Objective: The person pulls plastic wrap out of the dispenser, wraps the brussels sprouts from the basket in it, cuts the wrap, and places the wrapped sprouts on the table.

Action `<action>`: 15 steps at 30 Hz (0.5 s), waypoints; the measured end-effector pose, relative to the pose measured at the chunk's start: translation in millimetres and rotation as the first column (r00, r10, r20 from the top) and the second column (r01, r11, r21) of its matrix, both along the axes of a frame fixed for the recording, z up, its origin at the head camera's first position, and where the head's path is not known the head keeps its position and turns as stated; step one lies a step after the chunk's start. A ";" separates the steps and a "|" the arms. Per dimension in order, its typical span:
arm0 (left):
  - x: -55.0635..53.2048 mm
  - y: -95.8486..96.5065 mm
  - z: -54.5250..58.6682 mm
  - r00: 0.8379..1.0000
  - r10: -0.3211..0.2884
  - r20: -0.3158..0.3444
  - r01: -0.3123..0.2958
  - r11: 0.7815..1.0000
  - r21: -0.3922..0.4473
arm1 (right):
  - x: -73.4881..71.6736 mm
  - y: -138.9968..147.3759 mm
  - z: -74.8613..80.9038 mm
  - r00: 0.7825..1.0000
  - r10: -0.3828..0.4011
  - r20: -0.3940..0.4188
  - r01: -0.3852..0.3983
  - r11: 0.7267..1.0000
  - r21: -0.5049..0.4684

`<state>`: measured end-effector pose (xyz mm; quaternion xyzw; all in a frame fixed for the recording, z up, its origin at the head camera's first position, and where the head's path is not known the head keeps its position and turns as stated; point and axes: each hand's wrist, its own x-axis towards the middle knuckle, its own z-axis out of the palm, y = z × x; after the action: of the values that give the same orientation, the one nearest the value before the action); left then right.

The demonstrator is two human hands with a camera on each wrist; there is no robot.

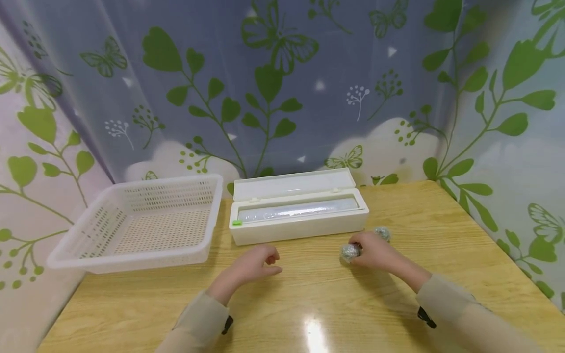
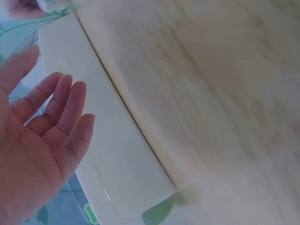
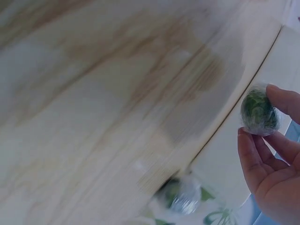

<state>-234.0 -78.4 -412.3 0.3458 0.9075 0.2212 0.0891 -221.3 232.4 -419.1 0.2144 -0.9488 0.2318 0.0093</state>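
Note:
My right hand [image 1: 376,251] pinches a small round green thing [image 3: 259,111] wrapped in clear plastic film, between thumb and fingertips. A second film-wrapped green ball [image 1: 382,233] sits on the table just beyond that hand, near the right end of a long white cling film dispenser [image 1: 300,227]. Its lid [image 1: 295,184] stands raised, and a roll of clear film [image 1: 300,210] lies inside. A green slider [image 1: 237,222] is at the left end. In front of the dispenser, my left hand [image 1: 252,264] hovers with loosely bent fingers, holding nothing.
A white perforated plastic basket [image 1: 207,247] stands at the left of the wooden table [image 1: 282,314], beside the dispenser. Curtains [image 1: 300,98] printed with leaves and butterflies hang behind the table and at both sides.

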 end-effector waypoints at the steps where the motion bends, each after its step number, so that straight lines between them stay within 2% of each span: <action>1: 0.3 -0.9 -0.2 1.000 -0.002 -0.001 0.002 1.000 0.002 | 0.4 3.8 0.4 1.000 -0.008 0.007 0.008 1.000 -0.007; 10: 0.9 -5.0 -1.3 0.999 -0.036 -0.041 0.035 0.999 -0.008 | 5.5 38.0 2.8 0.999 -0.040 0.017 0.040 0.999 -0.001; 15: 3.1 -6.0 0.7 0.999 -0.040 -0.035 0.040 0.999 -0.007 | 8.8 52.3 2.6 0.999 -0.053 0.009 0.052 0.998 0.019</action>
<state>-230.9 -84.4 -411.6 0.3673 0.9026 0.2102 0.0786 -212.5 284.7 -416.6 0.1884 -0.9563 0.2233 0.0089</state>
